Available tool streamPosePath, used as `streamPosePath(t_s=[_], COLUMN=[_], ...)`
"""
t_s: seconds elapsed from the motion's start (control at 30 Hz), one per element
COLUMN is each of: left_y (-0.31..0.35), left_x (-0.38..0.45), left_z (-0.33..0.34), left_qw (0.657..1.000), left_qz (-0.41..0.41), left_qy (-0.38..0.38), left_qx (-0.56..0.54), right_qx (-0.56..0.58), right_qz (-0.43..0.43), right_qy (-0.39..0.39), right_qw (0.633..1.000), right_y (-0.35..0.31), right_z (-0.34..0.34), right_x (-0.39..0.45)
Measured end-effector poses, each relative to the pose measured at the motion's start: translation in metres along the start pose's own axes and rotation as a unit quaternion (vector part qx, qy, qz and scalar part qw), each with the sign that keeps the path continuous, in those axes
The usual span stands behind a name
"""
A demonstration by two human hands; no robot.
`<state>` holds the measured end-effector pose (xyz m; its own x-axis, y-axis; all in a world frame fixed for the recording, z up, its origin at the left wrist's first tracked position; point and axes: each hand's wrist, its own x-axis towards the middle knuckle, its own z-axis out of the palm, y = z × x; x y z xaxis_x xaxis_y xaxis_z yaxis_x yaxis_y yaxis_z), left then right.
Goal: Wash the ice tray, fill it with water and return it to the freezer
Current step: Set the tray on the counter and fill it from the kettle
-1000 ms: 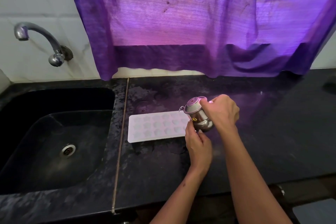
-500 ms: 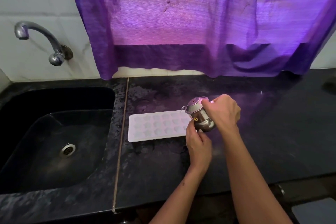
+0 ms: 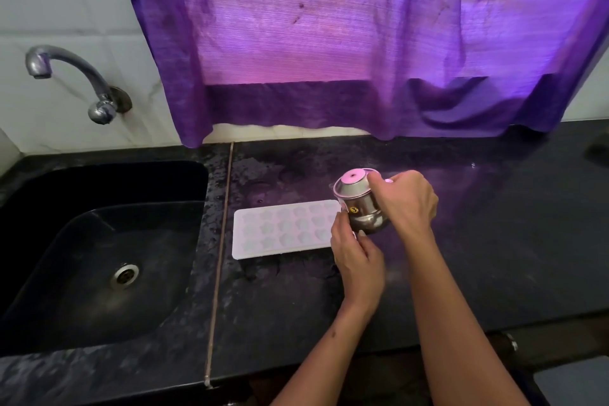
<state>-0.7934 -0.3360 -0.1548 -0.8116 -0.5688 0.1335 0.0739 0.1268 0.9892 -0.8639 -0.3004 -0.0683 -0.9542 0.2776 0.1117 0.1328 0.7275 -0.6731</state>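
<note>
Ice tray: a white tray (image 3: 284,229) with star-shaped cells is laid flat on the black counter (image 3: 494,241), just right of the sink; whether water is in the cells cannot be told.
Steel jug: a small lidded steel vessel (image 3: 357,204) with a round yellow sticker is tilted toward the tray and held above the tray's right end.
Right hand: the right hand (image 3: 407,199) is curled around the jug from the side away from the sink, gripping it.
Left hand: the left hand (image 3: 357,257) is placed at the tray's right end, below the jug; its fingertips are at the tray edge and the jug's base, but whether anything is pinched cannot be told.
Sink: a black basin (image 3: 59,257) with a metal drain (image 3: 124,274) is set left of the tray.
Tap: a curved metal tap (image 3: 72,79) is mounted on the white tiled wall above the sink.
Curtain: a purple curtain (image 3: 329,43) is hung behind the tray, its hem just above the counter.
</note>
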Motion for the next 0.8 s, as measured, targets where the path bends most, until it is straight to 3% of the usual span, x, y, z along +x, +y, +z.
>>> streamPosePath(t_s=[0.8], left_y=[-0.012], left_x=[0.004], left_z=[-0.004], left_qw=[0.998], left_qz=[-0.042], left_qy=[0.041], left_qx=[-0.022], right_qx=[-0.086], right_qz=[-0.072], right_qy=[-0.025], right_qw=[0.993], right_y=[-0.019], right_z=[0.020], right_x=[-0.015])
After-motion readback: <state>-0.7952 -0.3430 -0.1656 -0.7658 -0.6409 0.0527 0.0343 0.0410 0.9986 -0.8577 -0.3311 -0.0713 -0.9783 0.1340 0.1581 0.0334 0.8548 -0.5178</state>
